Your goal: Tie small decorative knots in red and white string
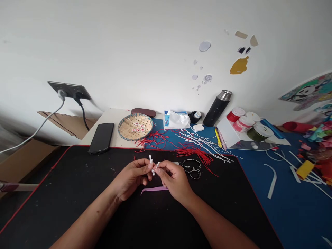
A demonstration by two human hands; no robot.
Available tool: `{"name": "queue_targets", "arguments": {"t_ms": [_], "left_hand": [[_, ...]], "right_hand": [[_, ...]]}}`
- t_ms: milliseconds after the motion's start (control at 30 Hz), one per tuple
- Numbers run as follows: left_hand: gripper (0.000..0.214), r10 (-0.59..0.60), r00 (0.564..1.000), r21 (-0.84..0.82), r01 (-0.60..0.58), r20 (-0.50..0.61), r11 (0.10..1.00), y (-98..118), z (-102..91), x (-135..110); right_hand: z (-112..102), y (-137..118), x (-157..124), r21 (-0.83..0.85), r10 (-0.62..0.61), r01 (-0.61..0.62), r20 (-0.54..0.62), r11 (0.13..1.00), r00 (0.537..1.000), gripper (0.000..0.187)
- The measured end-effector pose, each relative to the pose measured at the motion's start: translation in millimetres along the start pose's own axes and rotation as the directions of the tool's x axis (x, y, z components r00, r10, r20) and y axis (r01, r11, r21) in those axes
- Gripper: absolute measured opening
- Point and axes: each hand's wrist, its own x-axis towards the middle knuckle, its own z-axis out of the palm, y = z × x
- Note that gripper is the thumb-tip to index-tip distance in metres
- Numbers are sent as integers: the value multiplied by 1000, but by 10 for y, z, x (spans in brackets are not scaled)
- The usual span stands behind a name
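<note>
Both hands meet above the black mat, with the fingertips nearly touching. My left hand (132,176) pinches a narrow white strip (150,159) between thumb and forefinger, its end sticking up. Opposite it, my right hand (176,180) closes thumb and forefinger on another slim white end (157,165). Whether the white pieces are joined is hidden by the fingers. Purple curved tweezers (153,189) lie on the mat below, partly covered by my right hand. Behind that hand rest black-handled scissors (192,168), their blades mostly hidden.
A woven basket (127,128) with small red-and-white pieces stands beyond the mat (77,193). Red cords (195,154) and white cords (203,141) lie nearby. A phone (101,137) is at left; a tissue box (167,119), black flask (216,110) and thread spools (260,133) stand behind.
</note>
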Motion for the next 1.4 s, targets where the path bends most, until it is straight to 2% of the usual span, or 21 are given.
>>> {"name": "queue_targets", "arguments": {"t_ms": [600, 833, 1133, 1400], "left_hand": [[38, 62, 998, 55, -62, 10, 997, -63, 44, 3], [37, 163, 987, 90, -164, 14, 982, -89, 77, 23], [35, 255, 966, 105, -259, 43, 960, -150, 91, 39], [41, 258, 966, 141, -260, 37, 955, -188, 108, 48]], "right_hand": [[0, -5, 14, 54, 28, -28, 1, 998, 1000, 31], [3, 18, 14, 112, 51, -51, 1, 992, 999, 32], [13, 61, 34, 199, 69, -75, 35, 977, 997, 35], [-7, 55, 63, 249, 130, -147, 86, 957, 988, 41]]}}
